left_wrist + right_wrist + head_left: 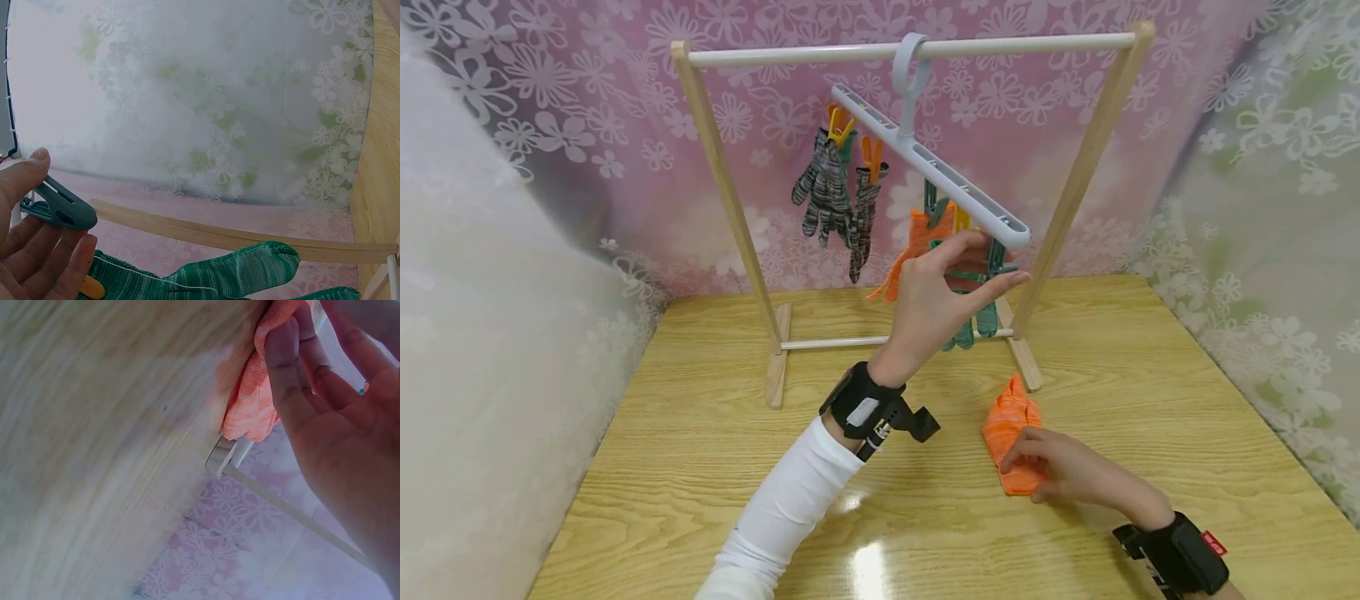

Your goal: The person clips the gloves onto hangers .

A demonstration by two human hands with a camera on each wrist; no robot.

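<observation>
My left hand (1000, 260) is raised at the low end of a grey clip hanger (925, 162). Its thumb and fingers pinch a green clip (62, 206), and a green striped glove (237, 269) hangs just under the clip. An orange glove (917, 242) hangs beside it, partly behind the hand. My right hand (1026, 467) lies low on the table, fingers curled on a second orange glove (1011, 429) that lies flat on the wood. The right wrist view shows the fingertips (281, 356) pressed into the orange fabric (253, 406).
The hanger hooks over the white rod of a wooden rack (722, 183) at the back of the wooden table (700, 467). Two grey-and-black striped gloves (823, 196) hang from orange and yellow clips at the hanger's high end. Floral curtains close in the back and sides.
</observation>
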